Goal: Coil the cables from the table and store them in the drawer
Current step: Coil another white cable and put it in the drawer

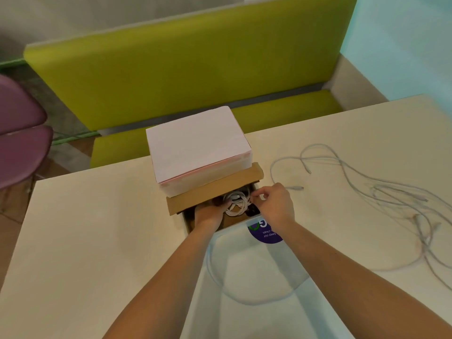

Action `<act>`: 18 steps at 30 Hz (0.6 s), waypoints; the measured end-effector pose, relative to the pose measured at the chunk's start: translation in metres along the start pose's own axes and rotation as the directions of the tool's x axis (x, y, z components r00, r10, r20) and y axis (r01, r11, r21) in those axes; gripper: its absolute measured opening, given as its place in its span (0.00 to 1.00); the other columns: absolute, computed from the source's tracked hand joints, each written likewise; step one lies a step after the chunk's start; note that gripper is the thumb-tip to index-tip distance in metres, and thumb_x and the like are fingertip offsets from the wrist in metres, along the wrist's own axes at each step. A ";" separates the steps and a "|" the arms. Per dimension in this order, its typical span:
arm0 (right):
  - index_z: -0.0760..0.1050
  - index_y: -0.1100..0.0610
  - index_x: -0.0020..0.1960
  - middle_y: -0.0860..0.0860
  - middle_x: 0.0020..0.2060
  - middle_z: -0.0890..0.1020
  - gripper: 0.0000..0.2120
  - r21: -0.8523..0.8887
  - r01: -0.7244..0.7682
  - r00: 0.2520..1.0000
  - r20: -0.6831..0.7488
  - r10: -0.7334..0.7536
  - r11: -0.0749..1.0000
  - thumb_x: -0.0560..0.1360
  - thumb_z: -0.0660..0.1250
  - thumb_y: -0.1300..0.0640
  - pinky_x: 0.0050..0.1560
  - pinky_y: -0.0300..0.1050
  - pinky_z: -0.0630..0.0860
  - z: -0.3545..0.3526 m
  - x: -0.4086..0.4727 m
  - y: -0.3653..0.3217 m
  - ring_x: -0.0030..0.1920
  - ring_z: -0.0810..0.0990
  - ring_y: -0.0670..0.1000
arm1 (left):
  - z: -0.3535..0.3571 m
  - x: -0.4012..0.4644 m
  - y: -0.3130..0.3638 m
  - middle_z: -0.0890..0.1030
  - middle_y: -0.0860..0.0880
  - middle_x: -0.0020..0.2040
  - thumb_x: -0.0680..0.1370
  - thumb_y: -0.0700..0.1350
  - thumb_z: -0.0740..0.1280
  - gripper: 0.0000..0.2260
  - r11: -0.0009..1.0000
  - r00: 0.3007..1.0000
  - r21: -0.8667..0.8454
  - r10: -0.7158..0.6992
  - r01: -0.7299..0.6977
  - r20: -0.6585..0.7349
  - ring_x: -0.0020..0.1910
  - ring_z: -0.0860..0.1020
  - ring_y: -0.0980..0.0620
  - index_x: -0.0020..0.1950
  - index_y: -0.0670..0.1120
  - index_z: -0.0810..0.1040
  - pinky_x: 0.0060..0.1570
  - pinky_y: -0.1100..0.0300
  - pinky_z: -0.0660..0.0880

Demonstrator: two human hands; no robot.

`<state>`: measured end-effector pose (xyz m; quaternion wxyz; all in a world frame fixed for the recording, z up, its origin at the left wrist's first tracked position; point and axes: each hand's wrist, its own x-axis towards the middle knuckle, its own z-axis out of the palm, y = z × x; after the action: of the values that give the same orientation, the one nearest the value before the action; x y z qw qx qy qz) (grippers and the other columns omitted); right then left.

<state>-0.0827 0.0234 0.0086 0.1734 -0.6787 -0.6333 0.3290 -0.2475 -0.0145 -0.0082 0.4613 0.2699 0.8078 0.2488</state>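
— While the left hand cups the white coiled cable down inside the open cardboard drawer, what worries you?

— That right hand pinches something small at the coil's edge, a loop or plug, I can't tell. Let go carelessly and I reckon the coil springs apart.

— And the rest?

— The loose cables lie tangled on the surface, well apart from the drawer. One strand curves between the forearms; a sleeve-less arm could drag it.

light: soft, even, fairly bright | shadows: faint under arms | focus: slightly soft | edges: wide-angle bending
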 end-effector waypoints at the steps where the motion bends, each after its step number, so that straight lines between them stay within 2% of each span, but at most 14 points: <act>1: 0.84 0.48 0.47 0.51 0.45 0.76 0.05 -0.032 0.020 1.000 -0.011 -0.020 0.999 0.74 0.71 0.49 0.45 0.49 0.77 0.002 0.000 0.001 0.45 0.77 0.53 | 0.001 0.003 -0.002 0.81 0.45 0.61 0.72 0.56 0.74 0.24 1.000 1.000 0.010 0.028 -0.028 -0.005 0.59 0.79 0.44 0.62 0.45 0.79 0.62 0.50 0.75; 6: 0.83 0.46 0.51 0.50 0.44 0.73 0.06 -0.099 0.081 0.996 -0.027 -0.084 0.992 0.75 0.70 0.48 0.48 0.50 0.77 0.006 0.001 0.004 0.49 0.75 0.53 | 0.000 0.008 -0.012 0.80 0.47 0.62 0.67 0.61 0.76 0.32 0.993 0.995 0.078 0.091 -0.088 -0.037 0.61 0.77 0.45 0.65 0.46 0.76 0.64 0.49 0.73; 8: 0.82 0.46 0.52 0.50 0.45 0.73 0.07 -0.101 0.099 0.994 -0.027 -0.102 0.990 0.76 0.69 0.49 0.48 0.49 0.76 0.006 0.001 0.005 0.50 0.75 0.52 | -0.001 0.004 -0.010 0.80 0.47 0.62 0.70 0.63 0.72 0.30 0.991 0.993 0.076 0.114 -0.112 -0.027 0.61 0.76 0.45 0.66 0.47 0.76 0.63 0.53 0.72; 12: 0.82 0.46 0.53 0.48 0.45 0.72 0.06 -0.075 0.114 0.993 -0.019 -0.116 0.991 0.77 0.69 0.50 0.45 0.45 0.73 0.007 -0.001 0.009 0.51 0.73 0.50 | 0.001 0.002 -0.010 0.80 0.47 0.61 0.75 0.63 0.66 0.25 0.986 0.990 0.113 0.128 -0.121 -0.053 0.60 0.77 0.45 0.66 0.48 0.76 0.53 0.59 0.70; 14: 0.81 0.47 0.53 0.48 0.45 0.72 0.07 -0.022 0.103 0.995 0.002 -0.103 0.994 0.77 0.69 0.49 0.44 0.43 0.72 0.003 -0.003 0.012 0.50 0.73 0.49 | 0.003 0.003 -0.008 0.81 0.47 0.59 0.76 0.62 0.67 0.23 0.986 0.990 0.115 0.127 -0.119 -0.057 0.59 0.78 0.45 0.62 0.48 0.78 0.56 0.57 0.73; 18: 0.79 0.46 0.55 0.46 0.44 0.75 0.08 0.087 0.090 0.996 0.021 -0.092 0.992 0.77 0.69 0.50 0.45 0.44 0.77 -0.006 -0.008 0.021 0.48 0.76 0.48 | 0.003 0.002 -0.002 0.83 0.48 0.56 0.76 0.62 0.66 0.17 0.980 0.988 0.149 0.141 -0.130 -0.063 0.56 0.79 0.46 0.54 0.50 0.79 0.60 0.53 0.74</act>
<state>-0.0626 0.0136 0.0012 0.2094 -0.6369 -0.6509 0.3562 -0.2461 -0.0145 -0.0119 0.3924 0.3477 0.8199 0.2301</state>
